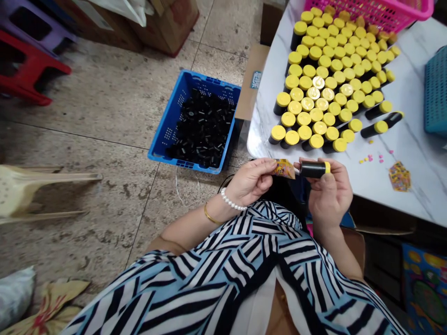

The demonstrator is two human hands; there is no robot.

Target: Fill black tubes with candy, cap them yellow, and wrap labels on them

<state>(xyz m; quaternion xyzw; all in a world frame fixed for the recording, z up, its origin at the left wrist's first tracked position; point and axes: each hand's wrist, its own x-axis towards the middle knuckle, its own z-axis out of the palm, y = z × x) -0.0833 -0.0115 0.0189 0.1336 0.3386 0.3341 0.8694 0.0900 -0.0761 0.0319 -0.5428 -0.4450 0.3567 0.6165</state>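
Note:
My left hand [257,179] pinches one end of a small orange printed packet [285,169]. My right hand [330,193] holds a black tube with a yellow cap [313,169], lying sideways with its capped end to the right. A short white piece shows between the packet and the tube's left end; whether it belongs to the tube I cannot tell. Beyond my hands, many upright black tubes with yellow caps [316,115] stand close together on the white marbled table [415,139]. A few of them lie tilted at the right side of the group.
Several orange packets [399,177] and small pink and yellow bits [370,158] lie on the table. A pink basket [391,14] and a teal basket [436,93] stand on it. On the floor, a blue crate [164,135] holds black parts. Stools [28,70] and cardboard boxes [167,28] stand left.

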